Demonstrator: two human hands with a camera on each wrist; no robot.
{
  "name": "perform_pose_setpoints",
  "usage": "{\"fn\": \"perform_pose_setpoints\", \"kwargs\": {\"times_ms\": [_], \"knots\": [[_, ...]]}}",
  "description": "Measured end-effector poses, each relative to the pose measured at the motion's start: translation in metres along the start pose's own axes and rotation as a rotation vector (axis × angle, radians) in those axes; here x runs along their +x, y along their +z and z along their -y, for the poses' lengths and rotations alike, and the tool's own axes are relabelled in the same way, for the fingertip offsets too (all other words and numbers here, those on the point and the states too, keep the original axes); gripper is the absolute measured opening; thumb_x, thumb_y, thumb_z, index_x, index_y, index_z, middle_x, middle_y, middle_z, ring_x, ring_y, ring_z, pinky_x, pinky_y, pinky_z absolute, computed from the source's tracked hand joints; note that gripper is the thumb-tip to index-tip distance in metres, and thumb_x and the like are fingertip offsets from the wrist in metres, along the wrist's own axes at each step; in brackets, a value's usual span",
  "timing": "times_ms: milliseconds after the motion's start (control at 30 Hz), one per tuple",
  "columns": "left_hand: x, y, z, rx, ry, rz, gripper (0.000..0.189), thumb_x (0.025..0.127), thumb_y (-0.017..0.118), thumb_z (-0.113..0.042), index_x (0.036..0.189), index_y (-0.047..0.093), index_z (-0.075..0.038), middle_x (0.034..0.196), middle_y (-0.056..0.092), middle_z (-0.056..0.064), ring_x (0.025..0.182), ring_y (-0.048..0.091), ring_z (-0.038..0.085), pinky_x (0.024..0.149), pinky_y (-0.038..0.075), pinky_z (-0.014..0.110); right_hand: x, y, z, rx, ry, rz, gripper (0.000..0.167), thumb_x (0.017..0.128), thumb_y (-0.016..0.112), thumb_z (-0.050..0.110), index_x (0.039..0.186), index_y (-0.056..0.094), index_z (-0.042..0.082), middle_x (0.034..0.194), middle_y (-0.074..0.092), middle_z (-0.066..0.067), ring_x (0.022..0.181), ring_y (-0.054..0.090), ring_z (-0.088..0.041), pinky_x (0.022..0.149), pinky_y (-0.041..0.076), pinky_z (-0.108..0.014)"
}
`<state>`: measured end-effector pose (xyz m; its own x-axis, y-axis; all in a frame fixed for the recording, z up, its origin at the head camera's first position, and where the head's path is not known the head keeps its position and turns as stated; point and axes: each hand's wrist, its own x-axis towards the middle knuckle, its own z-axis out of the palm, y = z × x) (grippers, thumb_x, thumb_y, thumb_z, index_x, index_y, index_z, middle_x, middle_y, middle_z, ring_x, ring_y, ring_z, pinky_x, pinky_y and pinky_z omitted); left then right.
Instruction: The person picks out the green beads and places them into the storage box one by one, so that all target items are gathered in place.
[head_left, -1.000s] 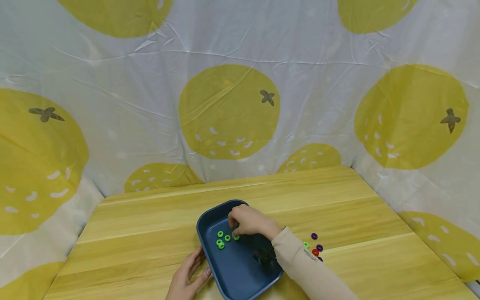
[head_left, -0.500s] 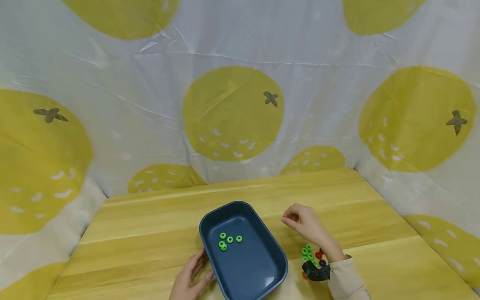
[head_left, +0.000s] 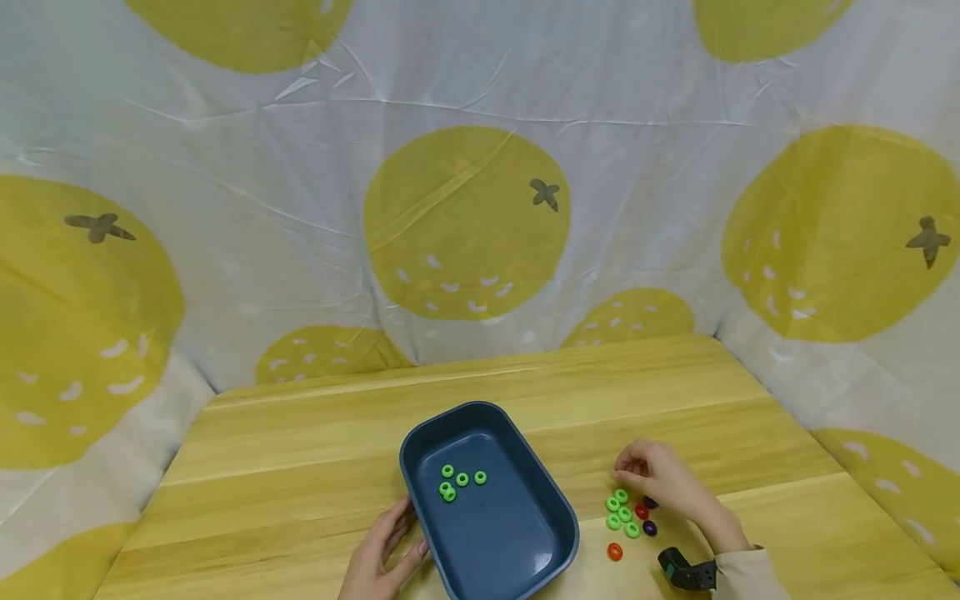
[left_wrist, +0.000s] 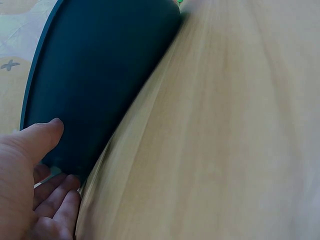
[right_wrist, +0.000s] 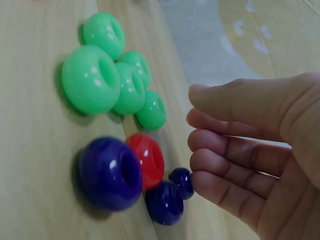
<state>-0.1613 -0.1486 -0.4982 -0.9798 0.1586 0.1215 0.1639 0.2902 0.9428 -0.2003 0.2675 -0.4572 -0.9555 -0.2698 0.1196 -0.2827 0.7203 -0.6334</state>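
My left hand (head_left: 378, 557) touches the left side of a dark blue tray (head_left: 491, 537), its thumb and fingertips against the outer wall (left_wrist: 105, 75). Several bright green ring-shaped beads (head_left: 462, 479) lie inside the tray. On the table to the right, my right hand (head_left: 663, 482) hovers just behind a loose group of beads, fingers gently bent and nothing between them. Green beads (right_wrist: 91, 80) stand out in the right wrist view, with a red bead (right_wrist: 146, 160) and purple beads (right_wrist: 111, 173) close below them. A separate red-orange bead (head_left: 615, 552) lies nearer the front.
The wooden table (head_left: 315, 467) carries everything. A white cloth with yellow fruit shapes (head_left: 465, 225) hangs behind it and along both sides. A black band (head_left: 686, 572) sits on my right wrist beside the sleeve (head_left: 750, 575).
My right hand has left the inside of the tray and swung right to the bead group on the table. The left hand stays at the tray; green beads remain in it.
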Motion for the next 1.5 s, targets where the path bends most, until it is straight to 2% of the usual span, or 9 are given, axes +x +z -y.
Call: {"fn": "perform_pose_setpoints", "kwargs": {"times_ms": [300,500,900,1067,1200,1500], "knots": [[-0.0013,0.0017,0.0012,-0.003,0.038,-0.021,0.060,0.087,0.076,-0.014,0.138,0.051,0.004,0.135,0.057,0.021,0.116,0.053,-0.007,0.098,0.046,0.011,-0.0067,-0.0070,0.0017,-0.070,-0.015,0.059,0.010,0.083,0.078,0.010,0.086,0.068,0.009,0.077,0.056,0.007,0.067,0.048,0.001,0.056,0.047,-0.020],[-0.0006,0.0008,0.0018,-0.006,0.028,-0.022,0.059,0.087,0.076,-0.014,0.138,0.051,0.005,0.136,0.057,0.022,0.116,0.052,-0.008,0.098,0.046,0.011,-0.0058,-0.0072,0.0051,-0.100,-0.036,0.083,0.010,0.083,0.078,0.009,0.086,0.068,0.010,0.077,0.055,0.007,0.066,0.046,0.001,0.055,0.045,-0.020],[-0.0002,-0.0005,-0.0003,-0.012,-0.012,-0.001,0.061,0.089,0.074,-0.017,0.140,0.048,0.005,0.138,0.054,0.024,0.116,0.050,-0.009,0.098,0.045,0.010,-0.0066,-0.0049,0.0037,-0.122,0.007,0.035,0.010,0.084,0.076,0.009,0.081,0.067,0.013,0.073,0.053,0.009,0.064,0.045,0.002,0.054,0.044,-0.019],[0.0005,-0.0005,-0.0006,-0.015,-0.016,0.007,0.062,0.089,0.074,-0.018,0.140,0.048,0.005,0.138,0.054,0.023,0.116,0.051,-0.009,0.097,0.046,0.010,-0.0072,-0.0043,0.0019,-0.141,0.006,0.023,0.010,0.086,0.076,0.015,0.081,0.067,0.015,0.074,0.053,0.010,0.064,0.045,0.003,0.054,0.044,-0.019],[0.0010,-0.0007,0.0000,-0.015,-0.020,0.009,0.062,0.089,0.074,-0.018,0.141,0.047,0.006,0.138,0.054,0.024,0.116,0.050,-0.009,0.097,0.046,0.010,-0.0089,-0.0059,0.0016,-0.128,-0.013,0.036,0.013,0.083,0.080,0.017,0.082,0.067,0.013,0.075,0.055,0.008,0.066,0.047,0.001,0.055,0.044,-0.020],[0.0008,-0.0012,-0.0008,-0.011,-0.016,0.007,0.062,0.090,0.073,-0.018,0.141,0.047,0.006,0.138,0.054,0.023,0.116,0.051,-0.009,0.097,0.046,0.010,-0.0091,-0.0047,0.0009,-0.144,-0.026,0.044,0.016,0.079,0.082,0.010,0.083,0.066,0.012,0.076,0.054,0.006,0.067,0.046,-0.003,0.055,0.044,-0.020]]}}
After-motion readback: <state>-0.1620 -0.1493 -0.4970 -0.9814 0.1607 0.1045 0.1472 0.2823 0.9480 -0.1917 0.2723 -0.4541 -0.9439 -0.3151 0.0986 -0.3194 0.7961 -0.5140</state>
